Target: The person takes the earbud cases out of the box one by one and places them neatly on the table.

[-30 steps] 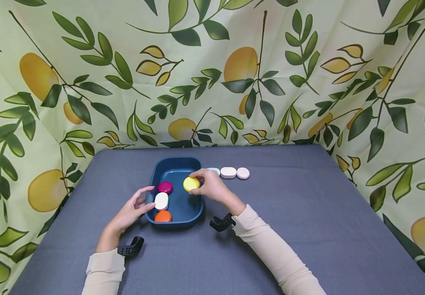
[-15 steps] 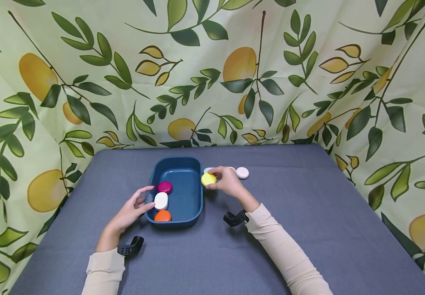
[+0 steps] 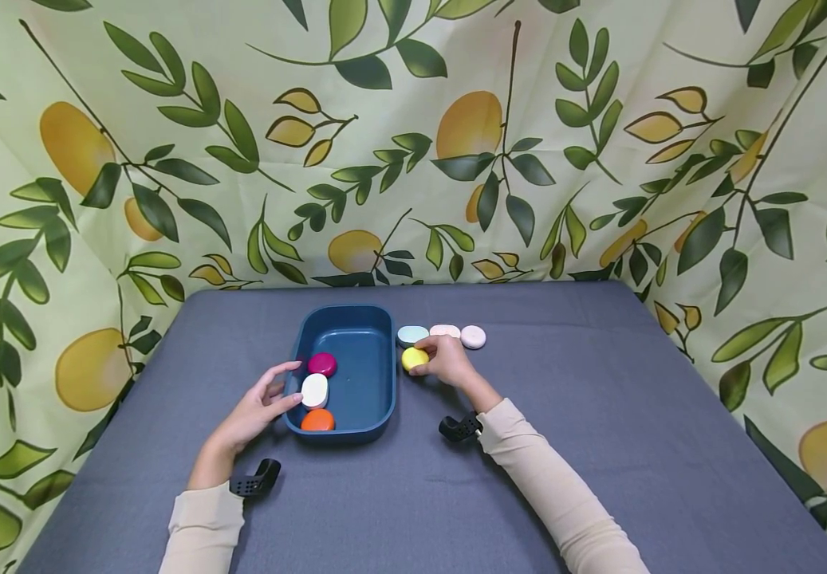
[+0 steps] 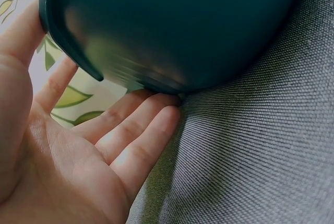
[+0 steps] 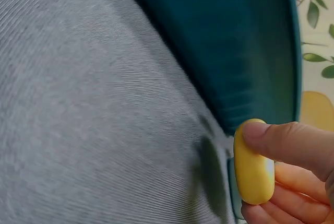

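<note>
My right hand (image 3: 449, 361) pinches a smooth yellow rounded disc (image 3: 414, 359), like a small soap bar, between thumb and fingers. It stands on edge in the right wrist view, close over the table just right of a dark blue bin (image 3: 356, 433). My left hand (image 3: 251, 414) holds the bin's left side, thumb and index finger hooked over the rim, the other fingers (image 4: 138, 153) at its outer wall. Inside the bin lie a magenta round piece (image 3: 323, 365), a white oval piece (image 3: 315, 391) and an orange round piece (image 3: 318, 420).
Behind the right hand, a row on the table holds a light blue oval piece (image 3: 412, 335), a pale pink oblong piece (image 3: 445, 329) and a pale pink round piece (image 3: 474, 336). Grey cloth (image 3: 356, 510) covers the table. A leaf-patterned curtain (image 3: 399, 159) hangs around it.
My right hand has carried the yellow disc out over the bin's right rim, then lowered it in front of the light blue piece. My left hand has stayed on the bin.
</note>
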Demonstrator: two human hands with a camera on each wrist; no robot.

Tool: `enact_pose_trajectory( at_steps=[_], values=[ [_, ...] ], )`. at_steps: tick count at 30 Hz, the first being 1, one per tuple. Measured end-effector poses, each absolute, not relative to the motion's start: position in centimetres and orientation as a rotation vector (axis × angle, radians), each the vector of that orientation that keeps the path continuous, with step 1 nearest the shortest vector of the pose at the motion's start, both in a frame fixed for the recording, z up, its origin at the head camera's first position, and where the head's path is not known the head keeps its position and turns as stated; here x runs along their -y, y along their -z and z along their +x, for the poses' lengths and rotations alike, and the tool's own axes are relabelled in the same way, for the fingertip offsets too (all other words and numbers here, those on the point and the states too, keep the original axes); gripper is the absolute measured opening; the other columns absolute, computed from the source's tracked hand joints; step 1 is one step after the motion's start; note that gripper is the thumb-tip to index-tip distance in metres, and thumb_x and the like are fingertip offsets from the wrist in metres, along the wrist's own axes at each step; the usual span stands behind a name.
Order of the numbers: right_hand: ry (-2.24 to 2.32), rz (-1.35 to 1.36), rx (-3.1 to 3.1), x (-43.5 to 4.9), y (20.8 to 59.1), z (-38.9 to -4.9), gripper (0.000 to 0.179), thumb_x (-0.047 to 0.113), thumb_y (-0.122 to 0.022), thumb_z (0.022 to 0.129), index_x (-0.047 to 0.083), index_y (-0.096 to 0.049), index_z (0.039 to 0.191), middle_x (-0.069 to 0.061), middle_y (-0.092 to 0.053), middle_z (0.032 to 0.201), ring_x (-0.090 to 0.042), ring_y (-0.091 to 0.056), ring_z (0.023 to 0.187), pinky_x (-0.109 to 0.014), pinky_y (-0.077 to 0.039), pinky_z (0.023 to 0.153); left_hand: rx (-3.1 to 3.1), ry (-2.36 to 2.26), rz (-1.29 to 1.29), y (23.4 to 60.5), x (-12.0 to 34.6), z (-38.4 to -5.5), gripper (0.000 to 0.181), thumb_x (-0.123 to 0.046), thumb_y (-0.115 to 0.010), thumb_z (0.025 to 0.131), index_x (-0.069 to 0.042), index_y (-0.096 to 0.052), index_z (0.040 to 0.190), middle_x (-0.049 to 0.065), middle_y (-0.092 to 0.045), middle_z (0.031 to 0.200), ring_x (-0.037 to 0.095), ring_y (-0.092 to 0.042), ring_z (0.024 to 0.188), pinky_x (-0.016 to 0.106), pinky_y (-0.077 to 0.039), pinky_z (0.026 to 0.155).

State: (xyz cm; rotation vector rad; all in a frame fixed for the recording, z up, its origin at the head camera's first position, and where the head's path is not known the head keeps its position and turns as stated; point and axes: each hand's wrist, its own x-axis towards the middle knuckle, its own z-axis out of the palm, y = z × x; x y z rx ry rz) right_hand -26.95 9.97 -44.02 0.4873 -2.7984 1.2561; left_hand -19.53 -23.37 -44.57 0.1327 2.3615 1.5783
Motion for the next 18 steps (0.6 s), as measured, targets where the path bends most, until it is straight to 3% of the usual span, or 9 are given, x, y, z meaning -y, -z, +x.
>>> enact_pose_trajectory(
  at_steps=[9, 18],
  values=[
    [-1.145, 0.431, 2.843, -9.0, 44.7, -26.9, 0.044, 0.009, -0.087, 0.064, -0.003, -0.072, 0.104, -0.018, -0.075, 0.098, -0.026, -0.072, 0.091, -0.035, -0.056, 0.085, -2.372, -1.571, 0.135, 44.6, 23.4, -19.6, 0.062, -0.027, -0.056, 0.097, -0.022, -0.025, 0.15, 0.018, -0.003, 0.164, 0.054, -0.015, 0.145, 0.071, -0.027, 0.109],
    [-1.06, 0.367, 2.863, -8.4, 44.9, -27.0, 0.042, 0.009, -0.087, 0.064, -0.001, -0.073, 0.102, -0.015, -0.075, 0.095, -0.024, -0.067, 0.087, -0.033, -0.053, 0.081, -2.372, -1.578, 0.137, 44.6, 23.4, -19.6, 0.062, -0.026, -0.056, 0.097, -0.022, -0.025, 0.15, 0.018, -0.004, 0.164, 0.054, -0.014, 0.145, 0.071, -0.028, 0.108]
  ],
)
